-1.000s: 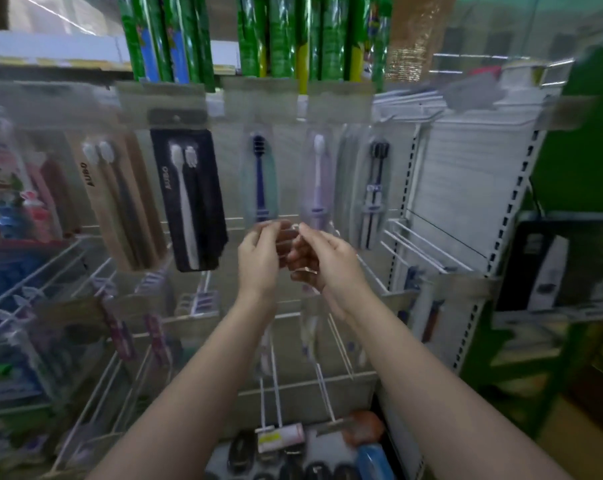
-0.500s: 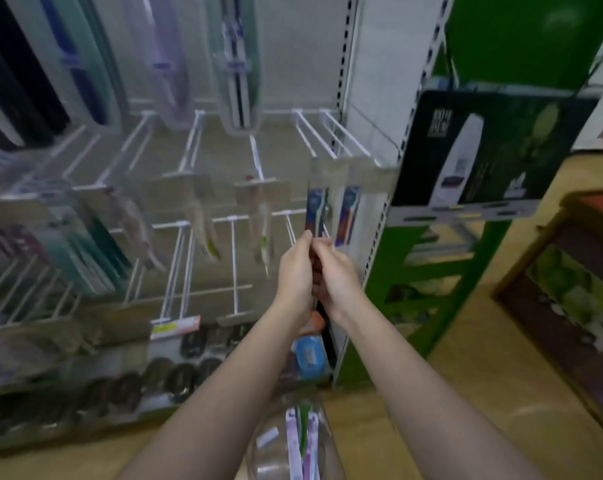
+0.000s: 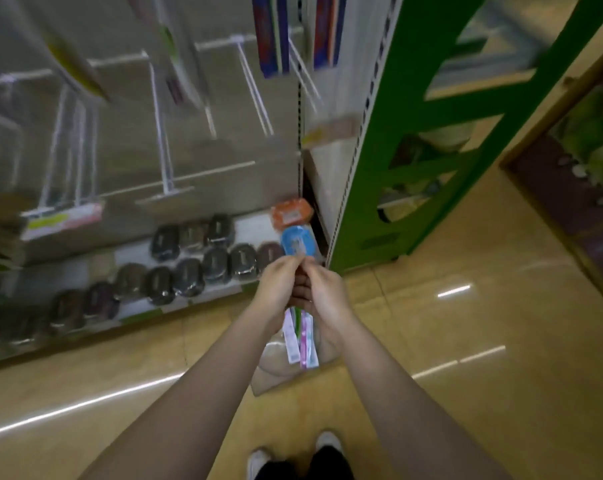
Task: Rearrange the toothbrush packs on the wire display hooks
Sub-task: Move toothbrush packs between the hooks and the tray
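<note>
Mid-frame, left hand (image 3: 282,285) & right hand (image 3: 322,292) pinch pack (image 3: 300,336) top, prob. loosely; could slip, far from hooks (image 3: 161,133).

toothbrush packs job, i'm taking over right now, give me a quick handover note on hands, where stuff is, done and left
Left hand: grips the top of the toothbrush pack, fingers curled round it.
Right hand: grip on the same pack top, close against the left hand.
The pack hangs down between the wrists, above the floor, on no hook.
Wire hooks stand up and to the left; several look bare, though the picture is blurred. Blue packs hang on hooks at the top.
Done: one pack in hand.
Left: hang this pack on a hook, then sort the others.
</note>
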Tool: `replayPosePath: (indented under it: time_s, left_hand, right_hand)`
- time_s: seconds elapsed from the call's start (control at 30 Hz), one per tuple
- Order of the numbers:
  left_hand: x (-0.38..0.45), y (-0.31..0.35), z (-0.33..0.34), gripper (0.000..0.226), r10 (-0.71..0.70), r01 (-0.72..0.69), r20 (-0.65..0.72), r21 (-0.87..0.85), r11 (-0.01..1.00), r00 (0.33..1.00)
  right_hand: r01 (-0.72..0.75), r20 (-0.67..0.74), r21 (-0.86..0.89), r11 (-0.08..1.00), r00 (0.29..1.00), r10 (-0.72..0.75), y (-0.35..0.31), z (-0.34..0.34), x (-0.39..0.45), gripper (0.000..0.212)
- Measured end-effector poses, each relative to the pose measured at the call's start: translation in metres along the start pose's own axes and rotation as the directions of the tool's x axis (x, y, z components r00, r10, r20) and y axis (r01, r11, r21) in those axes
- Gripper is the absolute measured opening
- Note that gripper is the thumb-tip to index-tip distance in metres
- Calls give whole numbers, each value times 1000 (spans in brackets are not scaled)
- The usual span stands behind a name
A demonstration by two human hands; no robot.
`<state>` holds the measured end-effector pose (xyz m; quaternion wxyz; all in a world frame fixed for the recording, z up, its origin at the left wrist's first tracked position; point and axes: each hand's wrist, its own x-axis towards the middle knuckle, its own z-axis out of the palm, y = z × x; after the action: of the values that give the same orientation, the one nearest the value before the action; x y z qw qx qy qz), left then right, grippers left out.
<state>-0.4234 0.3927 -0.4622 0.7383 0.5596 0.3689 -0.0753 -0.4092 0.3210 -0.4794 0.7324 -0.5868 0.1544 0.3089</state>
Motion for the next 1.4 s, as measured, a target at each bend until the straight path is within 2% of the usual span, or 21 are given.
replayPosePath:
  time_s: [0.1,0.3,0.5,0.6,0.77,0.87,0.97,1.07,1.17,1.23,1.33,1.4]
  left_hand:
    - [37,-61,-15,13,-54,54,42,18,998,998]
    - [109,-169,-45,16,-60,59,17,37,998,998]
    - [179,-269,-69,19,-125,125,-33,-16,992,992]
    - [211,-317,-74,20,-118,108,-111,-89,990,987]
    - [268,-375,-82,23,-149,113,-175,-200,973,973]
    - [308,-392,-87,22,-133,83,-198,-244,966,971]
    - [339,-402,-91,22,-94,55,-195,-197,979,976]
    - [371,-412,-97,20,-113,87,-180,-146,986,977]
    - [393,-427,-105,18,-135,136,-169,-1,991,976]
    - [405,-438,-106,22,-131,154,-190,109,982,973]
    - [415,-454,-98,15,-129,186,-206,287,940,970]
    - [418,-463,-90,36,-137,197,-187,356,914,973]
  right_hand:
    - [-38,-12,-1,999,999,38,58,-22,29,35]
    - [-100,-61,72,992,993,105,174,-57,89,30]
    - [-152,-181,101,983,969,169,273,-82,147,33]
    - [-163,-227,53,985,959,170,317,-92,179,34]
    - [-145,-294,-18,989,947,133,362,-100,247,23]
    - [-74,-349,-240,968,937,-15,373,-110,294,23]
    - [-85,-353,-478,874,930,-103,384,-124,327,21]
    - [-189,-307,-764,617,947,-90,399,-133,355,29]
    - [-272,-304,-890,365,952,-32,417,-134,370,43]
    - [-251,-274,-944,212,958,-86,426,-134,377,46]
    - [-155,-174,-981,120,969,-177,429,-133,382,54]
    - [-140,-156,-984,110,976,-153,431,-133,385,62]
